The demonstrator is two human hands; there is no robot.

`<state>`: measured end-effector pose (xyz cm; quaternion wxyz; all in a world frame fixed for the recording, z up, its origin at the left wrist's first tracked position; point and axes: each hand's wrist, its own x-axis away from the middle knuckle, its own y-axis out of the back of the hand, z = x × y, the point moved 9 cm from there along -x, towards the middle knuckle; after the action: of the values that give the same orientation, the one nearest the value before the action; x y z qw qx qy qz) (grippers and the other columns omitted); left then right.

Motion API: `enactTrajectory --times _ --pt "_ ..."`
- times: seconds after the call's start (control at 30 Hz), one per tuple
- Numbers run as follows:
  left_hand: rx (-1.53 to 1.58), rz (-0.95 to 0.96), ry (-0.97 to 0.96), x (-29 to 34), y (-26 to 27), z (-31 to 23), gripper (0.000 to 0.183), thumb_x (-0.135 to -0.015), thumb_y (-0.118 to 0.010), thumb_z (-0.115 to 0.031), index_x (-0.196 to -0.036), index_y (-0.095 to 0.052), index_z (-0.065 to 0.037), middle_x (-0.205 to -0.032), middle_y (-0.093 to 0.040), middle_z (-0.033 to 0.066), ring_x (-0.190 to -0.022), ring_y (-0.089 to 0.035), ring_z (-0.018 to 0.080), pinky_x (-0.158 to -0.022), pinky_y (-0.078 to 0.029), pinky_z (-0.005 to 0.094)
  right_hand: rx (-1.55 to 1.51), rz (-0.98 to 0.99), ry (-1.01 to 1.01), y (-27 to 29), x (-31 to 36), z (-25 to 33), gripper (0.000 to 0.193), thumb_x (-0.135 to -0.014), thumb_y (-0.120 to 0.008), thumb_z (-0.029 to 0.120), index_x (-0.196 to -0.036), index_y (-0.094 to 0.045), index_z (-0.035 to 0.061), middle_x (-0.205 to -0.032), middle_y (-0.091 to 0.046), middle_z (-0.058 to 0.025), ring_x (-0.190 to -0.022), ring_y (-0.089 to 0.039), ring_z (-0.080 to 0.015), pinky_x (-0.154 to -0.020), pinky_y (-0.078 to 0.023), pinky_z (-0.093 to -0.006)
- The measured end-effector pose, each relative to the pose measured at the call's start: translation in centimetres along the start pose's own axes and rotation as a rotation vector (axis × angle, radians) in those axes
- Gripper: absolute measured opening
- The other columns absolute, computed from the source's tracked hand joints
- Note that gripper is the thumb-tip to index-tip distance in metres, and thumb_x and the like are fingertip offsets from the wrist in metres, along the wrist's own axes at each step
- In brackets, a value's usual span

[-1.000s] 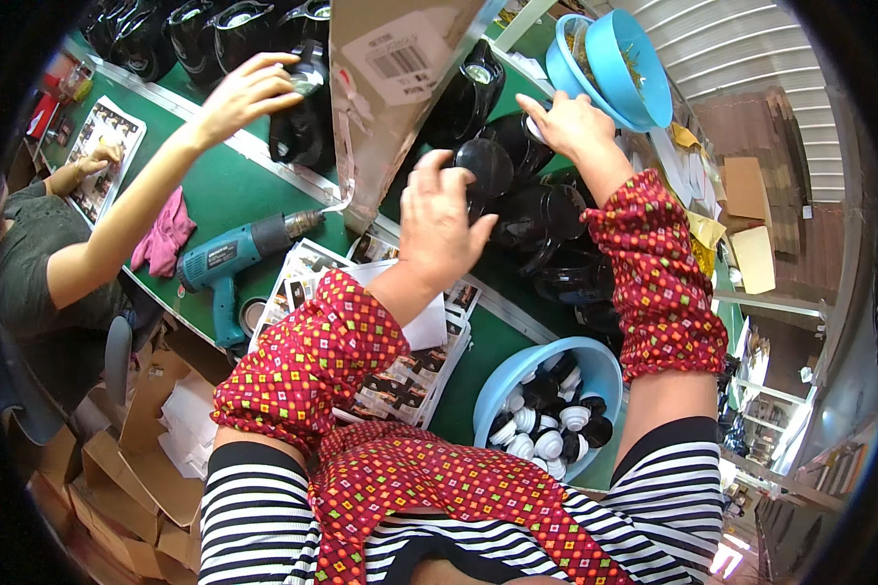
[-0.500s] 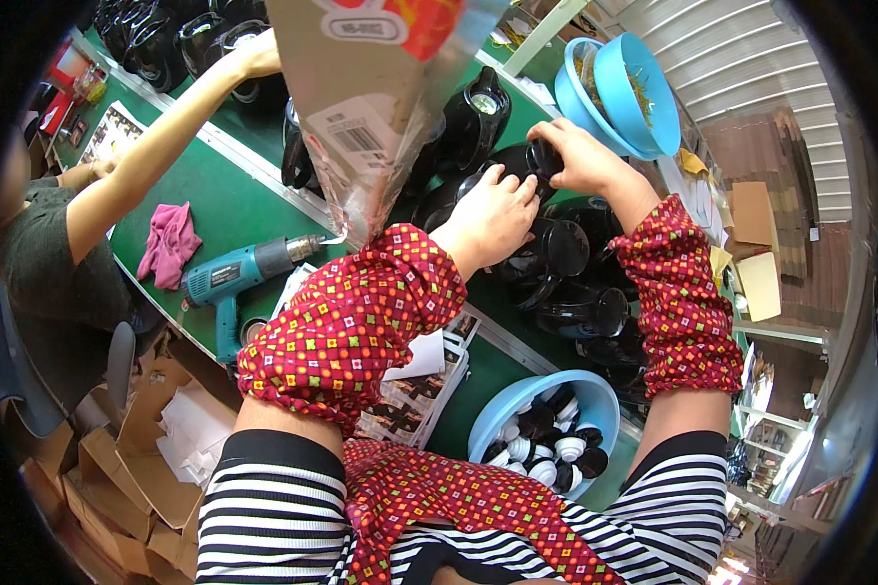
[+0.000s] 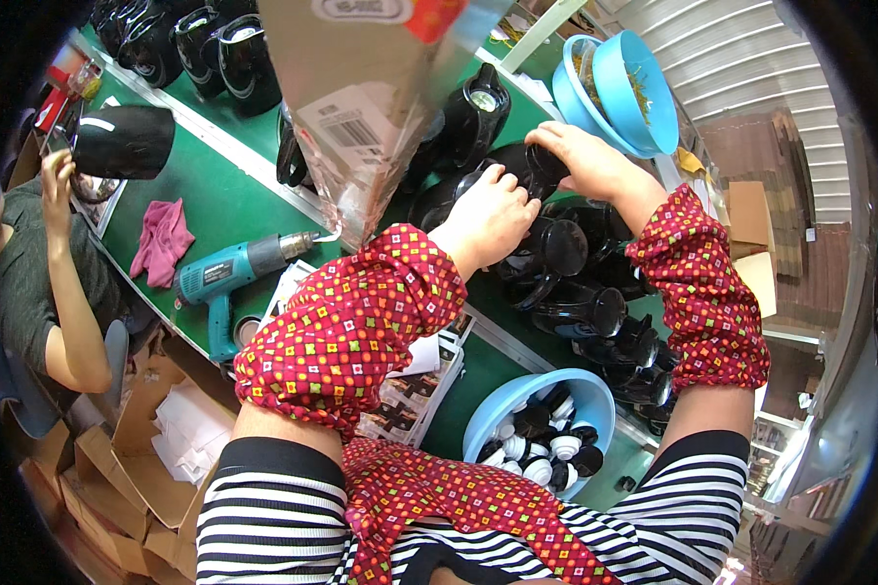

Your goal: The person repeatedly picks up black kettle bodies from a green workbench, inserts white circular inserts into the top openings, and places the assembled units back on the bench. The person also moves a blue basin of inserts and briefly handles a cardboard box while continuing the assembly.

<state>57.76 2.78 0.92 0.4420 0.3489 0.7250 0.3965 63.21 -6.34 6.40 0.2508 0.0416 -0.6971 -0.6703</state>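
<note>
A glossy black jug (image 3: 544, 171) lies on its side among other jugs, between my two hands. My left hand (image 3: 488, 219) rests over its near side, fingers bent around the black surface. From the right, my right hand (image 3: 595, 164) curls its fingers over the round end. Part of the jug is hidden beneath my fingers. Several more black jugs (image 3: 580, 310) with handles lie close below my hands, and another jug (image 3: 480, 105) with a pale round centre on top stands beyond them.
A clear-wrapped cardboard package (image 3: 346, 107) hangs close in front. A teal heat gun (image 3: 229, 273) and pink cloth (image 3: 163, 244) lie left. A blue basin (image 3: 473, 439) holds black and white stoppers; blue bowls (image 3: 649, 97) stand far right. At left, a person holds a black jug (image 3: 127, 141).
My right hand and forearm have shifted slightly right; my left hand stays almost still. The person at left has drawn the reaching arm back and now holds up a black jug.
</note>
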Motion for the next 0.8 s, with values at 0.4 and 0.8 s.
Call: enactTrajectory --times 0.4,0.8 --pt "-0.005 0.019 -0.006 -0.1 -0.6 -0.4 0.032 -0.087 -0.075 -0.032 -0.113 -0.075 -0.015 -0.1 -0.072 0.0038 -0.11 -0.063 0.0269 -0.113 -0.038 0.0484 -0.014 0.187 -0.447 -0.7 -1.5 -3.3 0.072 -0.072 -0.092 0.029 -0.129 -0.06 -0.0014 -0.113 -0.072 -0.0254 -0.11 -0.068 -0.0409 -0.096 -0.055 -0.0455" --pt "0.012 0.074 0.009 0.0 -0.3 -0.3 0.037 -0.087 -0.076 -0.034 -0.119 -0.075 -0.015 -0.102 -0.073 0.003 -0.113 -0.062 0.0264 -0.115 -0.038 0.0494 0.055 0.119 0.011 0.3 0.4 0.7 0.066 -0.077 -0.08 0.002 -0.139 -0.057 0.0094 -0.145 -0.055 -0.0157 -0.13 -0.057 -0.0385 -0.108 -0.05 -0.0421"
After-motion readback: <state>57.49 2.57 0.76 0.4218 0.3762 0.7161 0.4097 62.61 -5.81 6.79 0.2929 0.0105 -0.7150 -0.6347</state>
